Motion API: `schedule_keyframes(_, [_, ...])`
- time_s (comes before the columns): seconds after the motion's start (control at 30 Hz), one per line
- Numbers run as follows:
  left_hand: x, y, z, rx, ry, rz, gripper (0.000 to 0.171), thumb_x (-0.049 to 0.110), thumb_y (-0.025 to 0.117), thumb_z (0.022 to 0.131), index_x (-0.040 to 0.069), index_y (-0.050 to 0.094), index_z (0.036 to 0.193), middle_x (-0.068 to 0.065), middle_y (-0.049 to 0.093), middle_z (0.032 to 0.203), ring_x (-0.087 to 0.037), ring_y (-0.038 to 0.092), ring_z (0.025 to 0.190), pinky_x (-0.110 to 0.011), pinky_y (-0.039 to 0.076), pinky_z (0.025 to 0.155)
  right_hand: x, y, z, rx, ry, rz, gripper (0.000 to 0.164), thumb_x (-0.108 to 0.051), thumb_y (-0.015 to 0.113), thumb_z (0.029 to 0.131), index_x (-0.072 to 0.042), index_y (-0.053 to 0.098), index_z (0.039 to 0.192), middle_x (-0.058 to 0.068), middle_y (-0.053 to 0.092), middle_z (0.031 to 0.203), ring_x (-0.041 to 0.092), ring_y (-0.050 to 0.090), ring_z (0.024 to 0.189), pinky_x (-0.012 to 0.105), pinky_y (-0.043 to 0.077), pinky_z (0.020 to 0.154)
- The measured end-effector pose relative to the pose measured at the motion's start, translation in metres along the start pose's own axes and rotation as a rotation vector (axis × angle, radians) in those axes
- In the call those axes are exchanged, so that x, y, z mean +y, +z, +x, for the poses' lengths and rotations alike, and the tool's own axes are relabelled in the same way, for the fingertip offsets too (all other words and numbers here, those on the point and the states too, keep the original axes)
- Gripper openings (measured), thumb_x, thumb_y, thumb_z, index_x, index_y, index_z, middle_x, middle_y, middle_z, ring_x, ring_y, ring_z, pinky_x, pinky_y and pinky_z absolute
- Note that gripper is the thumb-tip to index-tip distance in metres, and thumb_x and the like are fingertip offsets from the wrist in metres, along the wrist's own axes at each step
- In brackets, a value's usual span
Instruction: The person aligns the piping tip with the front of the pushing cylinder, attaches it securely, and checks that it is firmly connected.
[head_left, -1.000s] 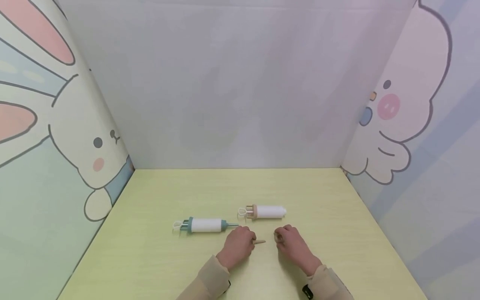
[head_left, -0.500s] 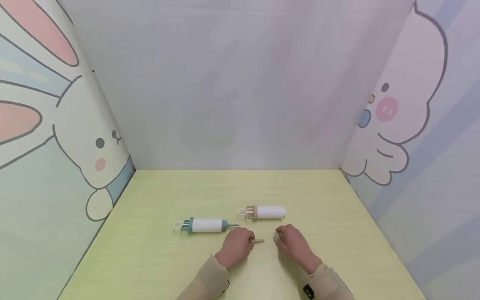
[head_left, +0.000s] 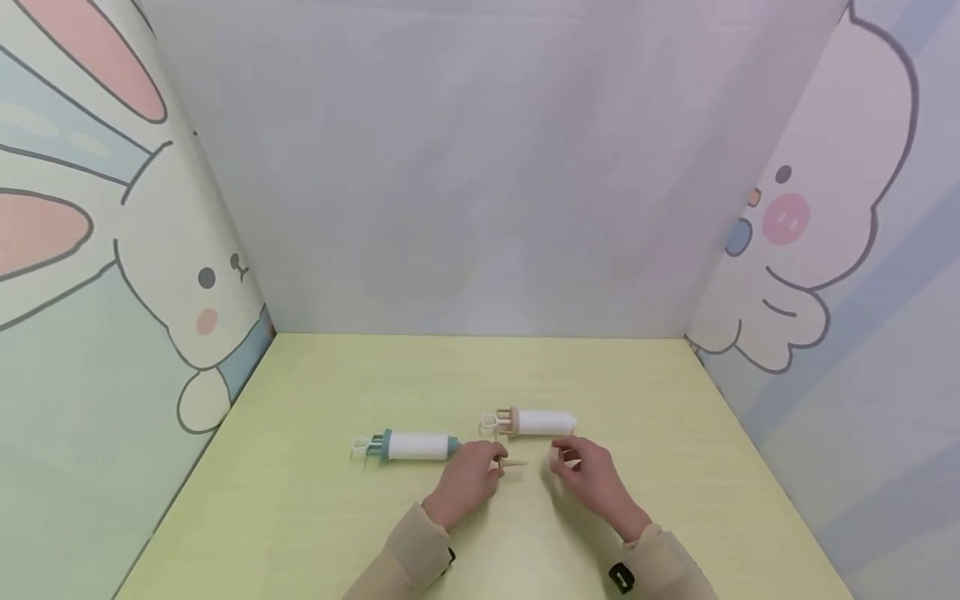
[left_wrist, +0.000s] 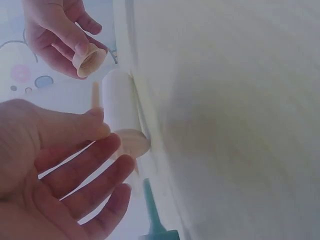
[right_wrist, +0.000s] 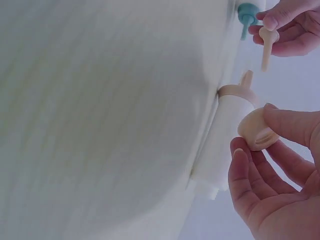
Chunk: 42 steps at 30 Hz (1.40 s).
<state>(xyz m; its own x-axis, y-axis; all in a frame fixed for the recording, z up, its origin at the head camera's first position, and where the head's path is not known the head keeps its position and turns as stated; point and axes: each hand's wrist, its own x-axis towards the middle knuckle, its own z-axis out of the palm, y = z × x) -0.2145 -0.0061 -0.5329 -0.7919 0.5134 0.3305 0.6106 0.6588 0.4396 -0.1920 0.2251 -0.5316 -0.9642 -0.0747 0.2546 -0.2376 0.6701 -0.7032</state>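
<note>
My left hand (head_left: 465, 479) pinches a slim beige nozzle (right_wrist: 267, 50) between thumb and index finger. Its thin end points toward the right hand. My right hand (head_left: 596, 479) holds a beige threaded ring cap (right_wrist: 256, 129) by thumb and fingertips, with the opening and inner threads visible in both wrist views. Nozzle and cap are apart, a short gap between them. Just behind the hands lies a white syringe-like tube with a beige collar (head_left: 543, 422). A similar white tube with teal ends (head_left: 417, 446) lies to the left; my left hand hides its teal nozzle tip in the head view.
Both tubes lie on a pale yellow table (head_left: 315, 533), each with a white loop handle at its left end. A plain grey-white wall (head_left: 480, 167) stands behind, and cartoon-printed panels flank the table.
Both hands have shifted slightly away from me and appear lifted, still holding the nozzle and cap. The right fingers have spread a little. Both tubes stay in place; the view has shifted slightly.
</note>
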Motion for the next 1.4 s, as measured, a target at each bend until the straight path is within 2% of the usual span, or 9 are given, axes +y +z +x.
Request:
schedule_keyframes(0.13, [0.001, -0.005, 0.004, 0.045, -0.015, -0.041, 0.021, 0.006, 0.074, 0.079, 0.007, 0.067, 0.099, -0.002, 0.066, 0.089, -0.016, 0.062, 0.081, -0.031, 0.049, 0.071, -0.004, -0.002, 0.003, 0.002, 0.030, 0.057, 0.024, -0.002, 0.075, 0.080, -0.006, 0.069, 0.103, -0.001, 0.067, 0.094, 0.013, 0.065, 0.082, 0.026, 0.051, 0.065])
schedule_keyframes(0.3, [0.002, -0.013, 0.007, 0.066, -0.040, -0.088, 0.025, 0.007, 0.074, 0.079, 0.009, 0.061, 0.101, -0.001, 0.066, 0.089, -0.016, 0.062, 0.081, -0.032, 0.050, 0.068, -0.007, -0.005, 0.004, -0.016, 0.046, 0.112, 0.026, 0.000, 0.074, 0.079, -0.003, 0.067, 0.104, 0.000, 0.067, 0.095, 0.013, 0.066, 0.085, 0.025, 0.052, 0.067])
schedule_keyframes(0.5, [0.003, -0.024, 0.010, 0.112, -0.040, -0.101, 0.028, 0.006, 0.076, 0.078, 0.012, 0.054, 0.094, -0.002, 0.064, 0.084, -0.016, 0.058, 0.072, -0.033, 0.047, 0.061, -0.012, -0.008, 0.005, -0.045, 0.079, 0.181, 0.028, 0.001, 0.074, 0.079, -0.001, 0.067, 0.106, 0.004, 0.067, 0.099, 0.018, 0.067, 0.087, 0.024, 0.052, 0.071])
schedule_keyframes(0.77, [0.005, -0.021, 0.011, 0.078, -0.036, -0.119, 0.024, 0.009, 0.076, 0.079, 0.011, 0.055, 0.091, -0.001, 0.066, 0.087, -0.019, 0.063, 0.076, -0.030, 0.048, 0.064, -0.017, -0.007, 0.006, -0.066, 0.060, 0.235, 0.029, -0.002, 0.076, 0.078, -0.003, 0.068, 0.106, 0.008, 0.068, 0.099, 0.019, 0.068, 0.081, 0.030, 0.054, 0.069])
schedule_keyframes(1.03, [0.012, -0.018, 0.011, 0.053, -0.013, -0.130, 0.022, 0.009, 0.075, 0.081, 0.010, 0.058, 0.094, -0.001, 0.067, 0.089, -0.019, 0.064, 0.078, -0.028, 0.049, 0.066, -0.021, -0.004, 0.003, -0.135, 0.059, 0.244, 0.031, -0.003, 0.074, 0.081, -0.002, 0.066, 0.111, 0.007, 0.067, 0.103, 0.016, 0.068, 0.083, 0.027, 0.053, 0.070])
schedule_keyframes(1.23, [0.017, -0.018, 0.011, 0.033, -0.006, -0.150, 0.020, 0.010, 0.073, 0.084, 0.010, 0.058, 0.096, -0.001, 0.067, 0.092, -0.020, 0.065, 0.080, -0.028, 0.049, 0.067, -0.024, -0.004, 0.003, -0.144, 0.049, 0.245, 0.033, -0.003, 0.074, 0.081, 0.000, 0.065, 0.112, 0.008, 0.067, 0.104, 0.017, 0.068, 0.084, 0.028, 0.053, 0.070])
schedule_keyframes(1.4, [0.018, -0.015, 0.009, 0.037, 0.011, -0.149, 0.018, 0.010, 0.072, 0.084, 0.009, 0.058, 0.097, -0.002, 0.067, 0.091, -0.021, 0.064, 0.079, -0.028, 0.049, 0.067, -0.025, -0.004, 0.002, -0.158, 0.045, 0.229, 0.032, -0.005, 0.074, 0.082, -0.003, 0.065, 0.112, 0.008, 0.067, 0.105, 0.015, 0.067, 0.082, 0.027, 0.053, 0.069])
